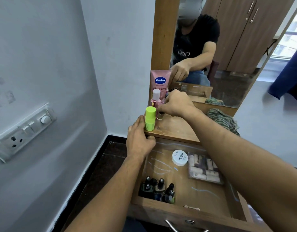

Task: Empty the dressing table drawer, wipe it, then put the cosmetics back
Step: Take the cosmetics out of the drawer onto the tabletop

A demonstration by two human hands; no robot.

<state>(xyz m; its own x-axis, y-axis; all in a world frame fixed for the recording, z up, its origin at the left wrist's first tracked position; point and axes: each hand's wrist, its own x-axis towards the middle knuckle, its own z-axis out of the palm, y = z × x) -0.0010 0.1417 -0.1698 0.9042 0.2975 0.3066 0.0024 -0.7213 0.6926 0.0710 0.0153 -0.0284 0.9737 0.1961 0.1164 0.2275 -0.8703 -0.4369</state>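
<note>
The wooden drawer (211, 195) stands pulled open below the dressing table top (176, 129). Inside lie several dark nail polish bottles (158, 190), a white round jar (180, 157) and a clear box of small bottles (203, 168). On the top stand a lime-green bottle (150, 118), a pink Vaseline tube (160, 82) and small pink bottles (154, 101). My left hand (139, 139) rests at the table's left edge, fingers against the green bottle. My right hand (176, 103) pinches a small glass bottle (160, 116) standing on the top.
A mirror (228, 47) rises behind the table top and reflects the person. A crumpled green cloth (223, 119) lies on the right of the top. A switch panel (22, 131) is on the left wall. The drawer handle (171, 226) is at the bottom edge.
</note>
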